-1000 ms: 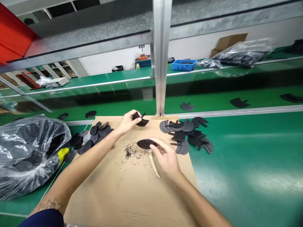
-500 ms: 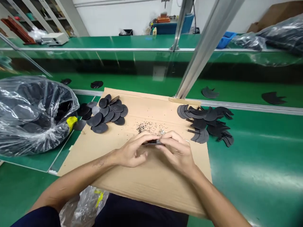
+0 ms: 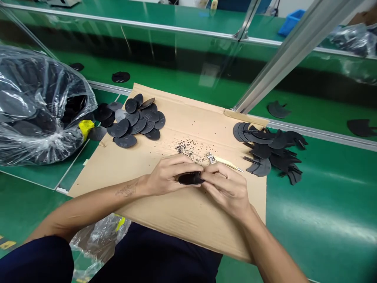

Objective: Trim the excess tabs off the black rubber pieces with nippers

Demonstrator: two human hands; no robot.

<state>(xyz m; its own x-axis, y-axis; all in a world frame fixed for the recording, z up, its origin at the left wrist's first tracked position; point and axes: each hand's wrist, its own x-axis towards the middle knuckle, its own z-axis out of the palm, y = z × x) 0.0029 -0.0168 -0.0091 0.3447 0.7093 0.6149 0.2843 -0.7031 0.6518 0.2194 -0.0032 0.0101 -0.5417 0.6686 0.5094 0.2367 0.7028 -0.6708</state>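
Observation:
Between my hands, above the cardboard sheet (image 3: pixel 173 212), is a black oval plastic disc (image 3: pixel 191 178), tilted so that its dark face shows. My left hand (image 3: pixel 169 175) grips its left end, fingers along the far rim and thumb mostly hidden. At the right end, the fingertips of my right hand (image 3: pixel 225 186) pinch the edge. Just beyond my right hand lies a pair of cutting pliers (image 3: pixel 225 162) with pale yellow handles. Small black plastic bits (image 3: pixel 188 149) are scattered on the cardboard past my hands.
A pile of black discs (image 3: pixel 138 122) is at the cardboard's left. Curved black parts (image 3: pixel 260 151) are heaped at its right edge. A clear plastic bag (image 3: pixel 44 110) full of discs stands far left. A metal post (image 3: pixel 282 59) slants up behind.
The view has tilted down and shifted. The disc has turned from nearly edge-on to showing its face. My left fingers have closed more around it, and more of the pliers shows.

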